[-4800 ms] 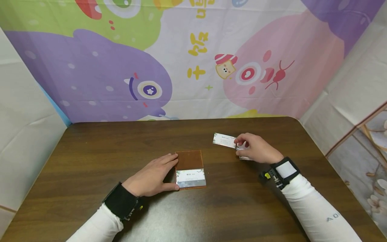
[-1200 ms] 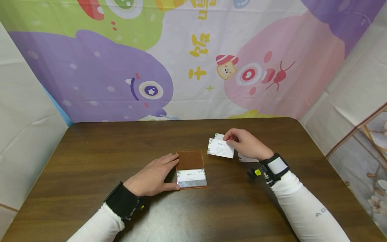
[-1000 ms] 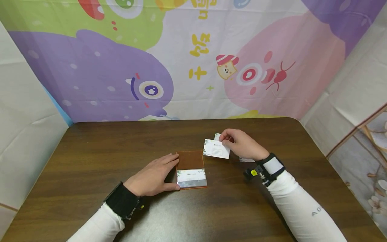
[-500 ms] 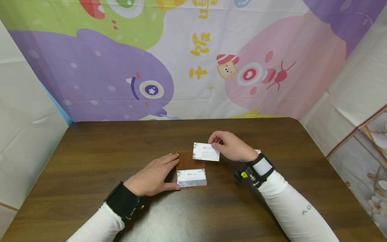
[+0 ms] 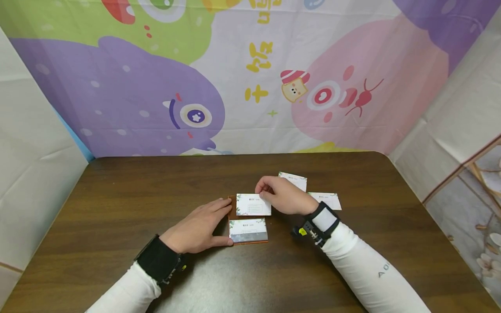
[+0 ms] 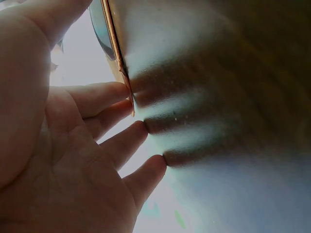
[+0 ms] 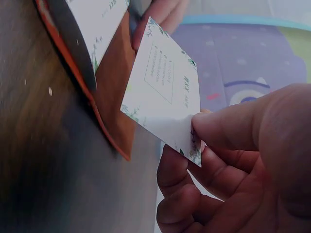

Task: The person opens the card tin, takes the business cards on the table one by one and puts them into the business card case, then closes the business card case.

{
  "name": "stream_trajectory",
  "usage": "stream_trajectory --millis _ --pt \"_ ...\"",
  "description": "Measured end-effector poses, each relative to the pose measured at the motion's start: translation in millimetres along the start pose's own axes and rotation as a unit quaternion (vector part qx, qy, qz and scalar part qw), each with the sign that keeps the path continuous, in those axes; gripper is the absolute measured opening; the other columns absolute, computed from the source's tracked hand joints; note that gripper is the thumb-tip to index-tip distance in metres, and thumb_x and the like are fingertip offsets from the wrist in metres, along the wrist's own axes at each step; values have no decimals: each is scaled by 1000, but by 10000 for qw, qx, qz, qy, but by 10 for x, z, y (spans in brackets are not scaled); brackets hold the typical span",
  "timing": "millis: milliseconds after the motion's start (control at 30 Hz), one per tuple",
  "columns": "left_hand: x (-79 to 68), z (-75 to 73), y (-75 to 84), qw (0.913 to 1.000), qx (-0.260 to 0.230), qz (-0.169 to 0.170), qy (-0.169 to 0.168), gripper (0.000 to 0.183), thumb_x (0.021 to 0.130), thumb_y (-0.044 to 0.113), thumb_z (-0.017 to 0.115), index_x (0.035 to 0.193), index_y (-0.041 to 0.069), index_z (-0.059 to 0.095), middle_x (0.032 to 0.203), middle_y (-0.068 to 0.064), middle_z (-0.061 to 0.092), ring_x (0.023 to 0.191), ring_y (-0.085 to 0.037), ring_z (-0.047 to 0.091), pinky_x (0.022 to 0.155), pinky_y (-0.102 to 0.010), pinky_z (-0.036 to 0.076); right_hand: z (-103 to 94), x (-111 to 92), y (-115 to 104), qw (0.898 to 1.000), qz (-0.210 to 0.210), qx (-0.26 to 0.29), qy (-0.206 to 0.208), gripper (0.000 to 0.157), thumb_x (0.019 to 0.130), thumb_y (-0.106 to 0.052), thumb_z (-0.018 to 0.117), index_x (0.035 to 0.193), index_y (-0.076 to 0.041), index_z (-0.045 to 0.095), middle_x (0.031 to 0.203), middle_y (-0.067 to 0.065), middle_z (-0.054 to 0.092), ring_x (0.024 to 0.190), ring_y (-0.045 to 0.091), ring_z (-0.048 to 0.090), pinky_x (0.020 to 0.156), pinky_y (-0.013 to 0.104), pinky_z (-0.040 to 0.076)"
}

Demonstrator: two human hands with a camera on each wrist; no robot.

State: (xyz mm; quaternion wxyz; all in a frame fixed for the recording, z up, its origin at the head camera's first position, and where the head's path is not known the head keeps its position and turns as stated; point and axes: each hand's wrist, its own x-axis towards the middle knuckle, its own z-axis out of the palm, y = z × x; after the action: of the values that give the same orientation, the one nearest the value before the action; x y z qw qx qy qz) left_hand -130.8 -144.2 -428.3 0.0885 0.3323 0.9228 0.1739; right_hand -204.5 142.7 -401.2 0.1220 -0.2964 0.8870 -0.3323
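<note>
A brown card holder point(image 5: 232, 213) lies unfolded on the table, a business card point(image 5: 248, 226) tucked in its near pocket. My left hand point(image 5: 197, 228) rests against the holder's left edge; in the left wrist view its fingertips point(image 6: 138, 128) touch the tabletop and that edge. Between thumb and fingers my right hand point(image 5: 287, 195) pinches a second white business card point(image 5: 250, 205) by its corner. That card is over the holder's far half and covers most of it; the right wrist view shows the card point(image 7: 165, 87) raised and tilted above the brown leather point(image 7: 116, 104).
Two more business cards lie to the right on the table, one farther back point(image 5: 295, 179), partly behind the right hand, and one point(image 5: 325, 201) beside the right wrist. A cartoon-printed cloth point(image 5: 250, 130) hangs behind the table's far edge.
My right hand has picked up a card from the right and carried it left and nearer, over the holder's far half. The left hand stays at the holder's edge.
</note>
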Motion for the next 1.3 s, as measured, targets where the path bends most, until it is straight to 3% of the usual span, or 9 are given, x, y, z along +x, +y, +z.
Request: stream_trajectory --millis 467,867,1300 --pt "1 4 1 9999 -9 98 83 89 96 50 78 158 -4 45 167 -23 36 154 -42 34 119 -61 37 193 54 -54 9996 -242 -63 -110 12 106 -7 59 108 -12 69 91 -3 64 82 13 59 75 31 52" --pt "-13 -8 6 10000 -10 62 50 86 96 51 77 155 -5 49 168 -21 36 155 -41 34 119 -61 36 275 13 -80 9995 -93 -141 -282 11 108 -9 58 109 -14 68 90 -4 64 79 12 58 74 31 52" --pt "-4 4 5 10000 11 43 45 88 97 52 76 157 -5 46 167 -21 37 155 -39 33 120 -59 35 322 -67 -88 9993 -216 -194 -251 13 105 -7 59 107 -14 70 89 -7 65 78 10 59 73 31 52"
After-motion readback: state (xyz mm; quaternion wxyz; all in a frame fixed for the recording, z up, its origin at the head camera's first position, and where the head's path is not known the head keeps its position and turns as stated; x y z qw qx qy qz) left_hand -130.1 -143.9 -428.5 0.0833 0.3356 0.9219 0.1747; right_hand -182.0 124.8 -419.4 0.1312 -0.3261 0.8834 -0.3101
